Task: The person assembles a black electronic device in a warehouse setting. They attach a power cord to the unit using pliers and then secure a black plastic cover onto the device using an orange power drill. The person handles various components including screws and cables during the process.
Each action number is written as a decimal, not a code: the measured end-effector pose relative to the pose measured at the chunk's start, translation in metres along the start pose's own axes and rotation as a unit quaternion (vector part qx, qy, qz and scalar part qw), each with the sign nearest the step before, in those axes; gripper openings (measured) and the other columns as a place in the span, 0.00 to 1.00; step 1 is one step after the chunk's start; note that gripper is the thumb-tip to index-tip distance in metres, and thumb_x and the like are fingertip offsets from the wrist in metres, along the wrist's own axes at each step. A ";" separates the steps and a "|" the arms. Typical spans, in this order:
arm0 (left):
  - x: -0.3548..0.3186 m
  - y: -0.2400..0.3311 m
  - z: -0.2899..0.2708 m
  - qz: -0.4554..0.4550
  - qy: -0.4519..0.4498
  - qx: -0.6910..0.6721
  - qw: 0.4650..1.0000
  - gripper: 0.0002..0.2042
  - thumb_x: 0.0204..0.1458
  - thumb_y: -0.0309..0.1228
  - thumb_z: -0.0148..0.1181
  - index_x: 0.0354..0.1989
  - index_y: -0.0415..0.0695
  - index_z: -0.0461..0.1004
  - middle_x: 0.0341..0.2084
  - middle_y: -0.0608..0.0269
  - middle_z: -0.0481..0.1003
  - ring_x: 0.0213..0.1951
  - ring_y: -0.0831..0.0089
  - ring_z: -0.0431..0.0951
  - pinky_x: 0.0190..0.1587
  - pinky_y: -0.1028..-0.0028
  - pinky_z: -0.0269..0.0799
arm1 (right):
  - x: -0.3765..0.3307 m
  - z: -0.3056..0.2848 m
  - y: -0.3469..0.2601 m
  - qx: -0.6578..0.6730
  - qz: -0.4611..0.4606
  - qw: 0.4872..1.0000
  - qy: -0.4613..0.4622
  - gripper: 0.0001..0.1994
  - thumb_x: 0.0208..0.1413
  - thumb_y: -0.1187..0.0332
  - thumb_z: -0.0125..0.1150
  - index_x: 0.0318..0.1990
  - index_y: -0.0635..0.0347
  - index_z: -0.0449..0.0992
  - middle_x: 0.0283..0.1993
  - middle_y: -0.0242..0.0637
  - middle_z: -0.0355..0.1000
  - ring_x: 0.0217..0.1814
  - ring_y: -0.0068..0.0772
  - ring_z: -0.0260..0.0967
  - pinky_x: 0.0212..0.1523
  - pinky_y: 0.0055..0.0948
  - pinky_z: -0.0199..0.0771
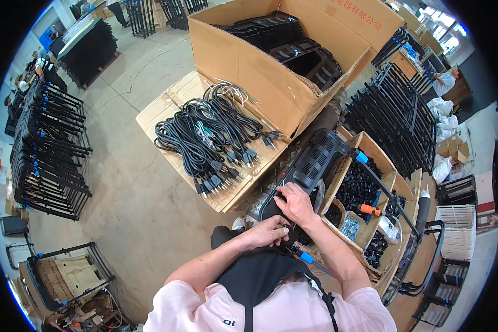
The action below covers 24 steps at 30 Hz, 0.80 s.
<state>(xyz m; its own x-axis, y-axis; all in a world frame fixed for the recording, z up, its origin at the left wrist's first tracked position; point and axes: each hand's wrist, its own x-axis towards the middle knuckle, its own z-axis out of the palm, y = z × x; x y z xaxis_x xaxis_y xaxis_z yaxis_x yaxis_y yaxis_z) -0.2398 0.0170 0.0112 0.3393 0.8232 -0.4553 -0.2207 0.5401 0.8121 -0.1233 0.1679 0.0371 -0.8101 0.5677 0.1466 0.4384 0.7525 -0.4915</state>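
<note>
A long black plastic housing with vent slots (318, 156) lies slantwise in front of me, its near end close to my lap. My right hand (295, 203) rests over the near part of this housing, fingers bent and pressed together; whatever they pinch is too small to make out. My left hand (266, 232) is closed at the housing's near end, by a dark piece mostly hidden under the fingers. Beside it, a black tube with a blue band (306, 257) runs toward my right forearm. Another black tube with a blue band (361, 157) extends from the far end.
Bundled black power cords (205, 133) lie on a cardboard sheet (169, 102) to the left. A large cardboard box (243, 58) holds black plastic shells. To the right, a wooden parts tray (329, 198) holds small black pieces, screws and an orange-handled tool (370, 209). Black frames (393, 119) stand beyond.
</note>
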 end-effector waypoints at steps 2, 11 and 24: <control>0.002 0.004 -0.002 -0.002 -0.006 0.001 1.000 0.18 0.74 0.34 0.51 0.67 0.38 0.65 0.42 0.64 0.79 0.36 0.79 0.76 0.37 0.77 0.74 | -0.001 -0.002 0.001 0.018 0.009 1.000 0.004 0.13 0.60 0.66 0.67 0.48 0.64 0.82 0.41 0.44 0.77 0.48 0.51 0.77 0.51 0.43 0.79; 0.024 0.013 0.002 0.026 0.046 -0.048 0.997 0.15 0.74 0.31 0.52 0.62 0.35 0.65 0.45 0.59 0.79 0.39 0.76 0.80 0.39 0.75 0.79 | -0.028 -0.087 0.008 0.226 0.225 0.947 -0.045 0.11 0.67 0.70 0.56 0.49 0.64 0.81 0.38 0.45 0.81 0.40 0.43 0.81 0.44 0.41 0.80; 0.064 0.039 0.016 0.040 -0.022 -0.030 0.998 0.18 0.76 0.33 0.48 0.66 0.35 0.68 0.49 0.57 0.83 0.45 0.74 0.83 0.51 0.72 0.82 | -0.068 -0.106 0.030 0.172 0.142 0.971 -0.083 0.09 0.64 0.72 0.59 0.46 0.66 0.81 0.44 0.48 0.80 0.49 0.52 0.80 0.51 0.43 0.79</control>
<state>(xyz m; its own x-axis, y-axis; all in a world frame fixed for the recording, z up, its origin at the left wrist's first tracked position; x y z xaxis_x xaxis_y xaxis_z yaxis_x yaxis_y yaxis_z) -0.2125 0.0880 0.0199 0.3584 0.8564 -0.3716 -0.3028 0.4832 0.8215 -0.0135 0.1871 0.1032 -0.7395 0.6528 -0.1643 0.5209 0.4003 -0.7539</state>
